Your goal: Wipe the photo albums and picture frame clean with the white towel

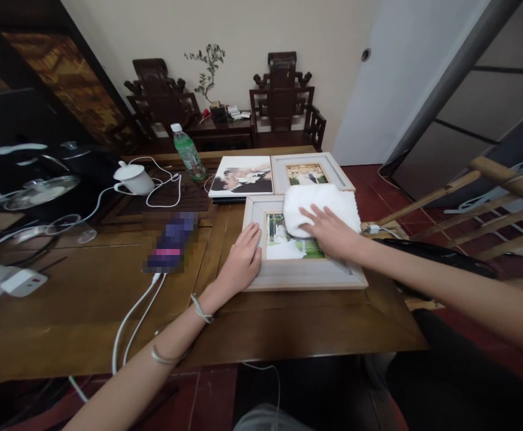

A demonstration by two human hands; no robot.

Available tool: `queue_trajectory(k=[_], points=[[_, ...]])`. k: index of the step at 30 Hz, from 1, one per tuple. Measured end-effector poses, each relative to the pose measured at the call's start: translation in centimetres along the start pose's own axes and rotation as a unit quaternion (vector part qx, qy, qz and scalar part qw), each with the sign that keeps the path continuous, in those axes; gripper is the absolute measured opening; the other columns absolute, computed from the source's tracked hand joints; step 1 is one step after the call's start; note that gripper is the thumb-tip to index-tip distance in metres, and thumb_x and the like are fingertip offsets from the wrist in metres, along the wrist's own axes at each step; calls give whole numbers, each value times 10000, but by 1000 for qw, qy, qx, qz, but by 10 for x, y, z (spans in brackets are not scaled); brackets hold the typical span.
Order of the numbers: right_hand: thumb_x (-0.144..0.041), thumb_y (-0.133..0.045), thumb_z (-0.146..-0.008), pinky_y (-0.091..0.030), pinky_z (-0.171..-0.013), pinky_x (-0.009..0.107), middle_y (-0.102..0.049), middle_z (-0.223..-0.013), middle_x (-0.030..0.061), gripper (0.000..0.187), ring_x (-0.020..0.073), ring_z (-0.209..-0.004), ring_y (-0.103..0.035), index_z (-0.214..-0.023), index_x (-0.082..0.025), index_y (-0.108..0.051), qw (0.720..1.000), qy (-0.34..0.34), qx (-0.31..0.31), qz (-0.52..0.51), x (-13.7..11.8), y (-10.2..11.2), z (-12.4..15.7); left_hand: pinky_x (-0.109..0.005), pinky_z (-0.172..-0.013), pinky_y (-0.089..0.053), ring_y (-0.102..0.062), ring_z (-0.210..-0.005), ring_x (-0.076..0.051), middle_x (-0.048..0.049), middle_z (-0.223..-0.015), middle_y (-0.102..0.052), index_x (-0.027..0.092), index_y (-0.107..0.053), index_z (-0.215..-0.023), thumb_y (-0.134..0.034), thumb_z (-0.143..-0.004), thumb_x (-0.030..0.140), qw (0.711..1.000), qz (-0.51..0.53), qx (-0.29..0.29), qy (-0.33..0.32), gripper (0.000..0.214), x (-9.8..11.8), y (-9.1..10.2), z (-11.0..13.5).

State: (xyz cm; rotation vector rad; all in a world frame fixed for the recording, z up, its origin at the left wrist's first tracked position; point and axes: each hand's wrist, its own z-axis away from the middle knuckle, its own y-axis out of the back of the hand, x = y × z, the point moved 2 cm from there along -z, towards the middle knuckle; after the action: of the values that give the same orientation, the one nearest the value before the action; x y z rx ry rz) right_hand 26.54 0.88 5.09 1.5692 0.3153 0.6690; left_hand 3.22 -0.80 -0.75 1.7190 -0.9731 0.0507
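A light wooden picture frame (pixel 288 276) with an outdoor photo lies flat near the table's right end. My left hand (pixel 239 263) rests on its left side, fingers stretched out along the rim and not wrapped round it. With my right hand (pixel 328 230) I hold a folded white cloth (pixel 319 200) against the upper right part of the frame; my fingers are on top of the cloth. The cloth hides part of the photo and the frame's upper right corner. Behind it lies a second frame (pixel 279 169), which the cloth partly overlaps.
A photo panel (pixel 243 170) lies on a dark item at the back. Left of it stand a green bottle (pixel 188 152) and a white lidded cup (pixel 133 178). A blurred-out phone (pixel 172 242), cables and a kettle (pixel 82 173) are further left. A wooden chair (pixel 481 197) stands right.
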Motion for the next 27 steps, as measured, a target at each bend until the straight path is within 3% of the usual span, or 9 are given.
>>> queue_trajectory(k=[3, 6, 11, 16, 21, 27], points=[[85, -427, -704, -310, -1024, 603, -303, -1519, 136, 695, 411, -1353, -281, -1340, -180, -510, 999, -20, 10, 45, 17, -3, -20, -508, -1125, -306, -282, -1407, -273, -195, -1462, -400, 52, -425, -1371, -366, -930, 201, 1000, -4, -5, 4, 469, 0, 1, 0], [51, -425, -755, -296, -1024, 598, -335, -1499, 154, 599, 422, -1332, -312, -1299, -161, -555, 998, -12, 2, 64, 12, -4, -23, -507, -1125, -310, -286, -1406, -269, -188, -1462, -403, 54, -427, -1370, -364, -933, 203, 1000, -5, -5, 3, 466, 0, 1, 0], [-43, -506, -764, -307, -1019, 572, -413, -1441, 190, 494, 422, -1274, -397, -1238, -138, -603, 998, 18, -26, 52, -24, 8, 9, -507, -1126, -308, -274, -1412, -260, -165, -1473, -394, 102, -415, -1384, -371, -932, 192, 1000, -11, -3, 0, 463, -1, 0, 0], [-88, -574, -726, -348, -1004, 540, -469, -1390, 204, 483, 404, -1216, -471, -1205, -129, -616, 995, 57, -75, -16, -65, 38, 51, -506, -1121, -316, -286, -1406, -267, -183, -1461, -405, 80, -422, -1374, -363, -925, 180, 1000, -18, 2, 0, 464, 1, -2, 0], [-80, -580, -706, -387, -1004, 490, -476, -1403, 159, 497, 363, -1204, -498, -1193, -168, -628, 986, 90, -105, -94, -92, 59, 64, -511, -1118, -319, -292, -1403, -270, -191, -1455, -410, 68, -422, -1371, -355, -921, 171, 1000, -24, 7, 0, 466, 2, -2, 0], [-24, -528, -733, -322, -1058, 533, -383, -1479, 136, 559, 380, -1333, -346, -1270, -174, -580, 990, 90, -57, -98, -77, 33, 41, -523, -1108, -330, -306, -1396, -273, -193, -1446, -422, 73, -424, -1368, -353, -928, 170, 999, -30, 16, -15, 456, 0, -3, 0]])
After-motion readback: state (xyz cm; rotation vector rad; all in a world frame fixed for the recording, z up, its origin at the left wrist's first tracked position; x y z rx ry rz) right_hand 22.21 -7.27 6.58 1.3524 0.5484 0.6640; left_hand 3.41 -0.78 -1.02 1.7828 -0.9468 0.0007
